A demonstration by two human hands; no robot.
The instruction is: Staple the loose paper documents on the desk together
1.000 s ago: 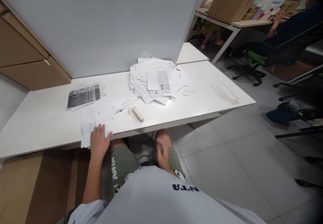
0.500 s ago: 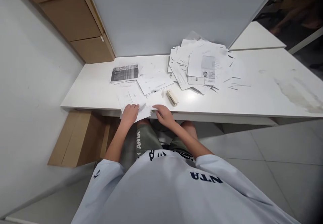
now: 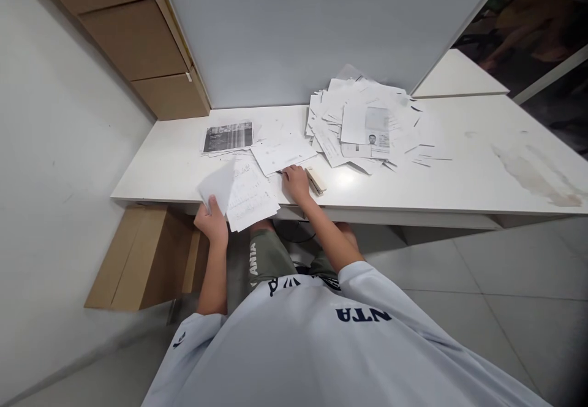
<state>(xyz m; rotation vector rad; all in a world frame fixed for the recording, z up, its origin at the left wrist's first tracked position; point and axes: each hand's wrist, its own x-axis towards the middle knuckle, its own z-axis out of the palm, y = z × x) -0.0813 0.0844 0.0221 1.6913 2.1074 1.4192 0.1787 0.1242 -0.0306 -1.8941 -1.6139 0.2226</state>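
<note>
My left hand (image 3: pixel 212 220) pinches a sheet of paper (image 3: pixel 218 185) at its lower edge, thumb on top, and the sheet is lifted and tilted at the left. Beside it, printed pages (image 3: pixel 252 197) lie loosely stacked, jutting over the desk's front edge. My right hand (image 3: pixel 296 184) rests on the desk with curled fingers at the lower edge of a white paper stack (image 3: pixel 280 153). What its fingertips hold, if anything, is hidden. Just right of that hand lies a beige stapler (image 3: pixel 316 182).
A large heap of loose papers (image 3: pixel 331 119) sits at the back of the white desk (image 3: pixel 441 168). Dark-printed sheets (image 3: pixel 228 136) lie at the back left. Cardboard boxes (image 3: pixel 169 95) stand at the left, and another cardboard box (image 3: pixel 133 260) is below the desk.
My left hand has moved left and down, turning a sheet up from the printed pages. My right hand has left those pages and moved up toward the white paper stack, beside the stapler.
</note>
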